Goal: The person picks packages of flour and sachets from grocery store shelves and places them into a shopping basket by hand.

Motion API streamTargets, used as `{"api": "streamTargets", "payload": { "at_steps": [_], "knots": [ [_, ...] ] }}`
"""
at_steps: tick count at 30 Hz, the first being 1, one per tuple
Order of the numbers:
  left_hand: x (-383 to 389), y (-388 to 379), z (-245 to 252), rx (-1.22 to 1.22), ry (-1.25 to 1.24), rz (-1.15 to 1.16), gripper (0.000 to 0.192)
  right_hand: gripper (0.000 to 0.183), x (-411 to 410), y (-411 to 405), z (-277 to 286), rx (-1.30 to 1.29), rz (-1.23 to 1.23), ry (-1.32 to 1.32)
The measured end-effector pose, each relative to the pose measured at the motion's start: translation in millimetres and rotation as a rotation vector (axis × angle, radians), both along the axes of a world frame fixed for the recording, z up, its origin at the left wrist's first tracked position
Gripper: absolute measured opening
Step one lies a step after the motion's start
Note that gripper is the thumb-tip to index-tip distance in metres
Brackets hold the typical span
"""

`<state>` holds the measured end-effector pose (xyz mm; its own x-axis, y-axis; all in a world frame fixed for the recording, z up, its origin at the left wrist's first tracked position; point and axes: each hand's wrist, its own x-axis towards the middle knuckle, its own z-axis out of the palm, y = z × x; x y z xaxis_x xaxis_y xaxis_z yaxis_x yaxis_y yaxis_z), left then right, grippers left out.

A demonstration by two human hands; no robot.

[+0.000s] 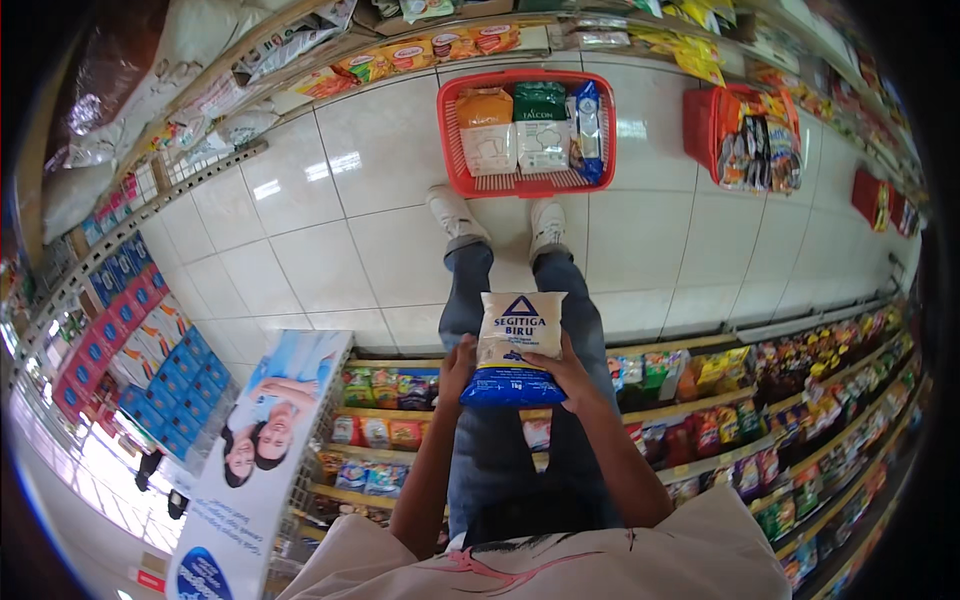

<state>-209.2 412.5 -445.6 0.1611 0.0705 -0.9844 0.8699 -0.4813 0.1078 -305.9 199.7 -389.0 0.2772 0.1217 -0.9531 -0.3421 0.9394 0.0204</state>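
Observation:
A plump plastic bag of flour (499, 352), clear with a blue base, is held in front of my thighs. Printed on its front are a blue triangle and writing. My right hand (568, 375) grips the right side, thumb lying across the front. Against the left edge rests my left hand (454, 371), its fingers slightly blurred and partly hidden behind the bag. Just beyond my shoes, a red plastic shopping basket (448, 112) stands on the floor. Inside it are an orange-topped bag (486, 135), a green-topped bag (541, 131) and a blue-and-white packet (589, 135).
White tiles (300, 210) cover the aisle floor. Another red basket (699, 124), filled with packets, stands farther right. Shelves of packaged goods (409, 56) line the far side. Snack shelves (720, 405) run close behind me. An advertising panel (247, 442) and stacked blue boxes (176, 390) are at left.

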Motion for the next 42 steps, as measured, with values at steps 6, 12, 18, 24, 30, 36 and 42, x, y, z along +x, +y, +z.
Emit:
{"api": "streamTargets", "payload": {
  "at_steps": [6, 12, 18, 24, 30, 36, 42],
  "knots": [
    [-66.9, -2.3, -9.7, 0.182, -0.436, -0.863, 0.059, 0.091, -12.0, -60.7, -71.9, -0.397, 0.141, 0.001],
    [-84.5, -28.6, -21.3, 0.4, -0.277, -0.888, 0.061, 0.093, 46.6, -124.5, -159.3, -0.629, 0.198, -0.264],
    [-101.9, -35.4, -37.5, 0.458, -0.288, -0.871, 0.055, 0.094, 128.3, -147.5, -256.4, -0.856, 0.341, -0.34],
    [-106.5, -35.4, -42.8, 0.486, -0.334, -0.86, 0.048, 0.09, 172.7, -141.8, -325.3, -0.751, 0.211, -0.345],
    [-97.9, -34.3, -44.6, 0.484, -0.311, -0.838, 0.047, 0.082, 173.9, -139.8, -356.0, -0.657, 0.113, -0.372],
    [-90.8, -27.9, -46.2, 0.477, -0.298, -0.831, 0.046, 0.077, 173.1, -156.1, -358.6, -0.648, 0.15, -0.347],
    [-83.9, -28.6, -48.3, 0.464, -0.275, -0.835, 0.047, 0.083, 173.6, -151.3, -385.1, -0.658, 0.145, -0.403]
  ]
}}
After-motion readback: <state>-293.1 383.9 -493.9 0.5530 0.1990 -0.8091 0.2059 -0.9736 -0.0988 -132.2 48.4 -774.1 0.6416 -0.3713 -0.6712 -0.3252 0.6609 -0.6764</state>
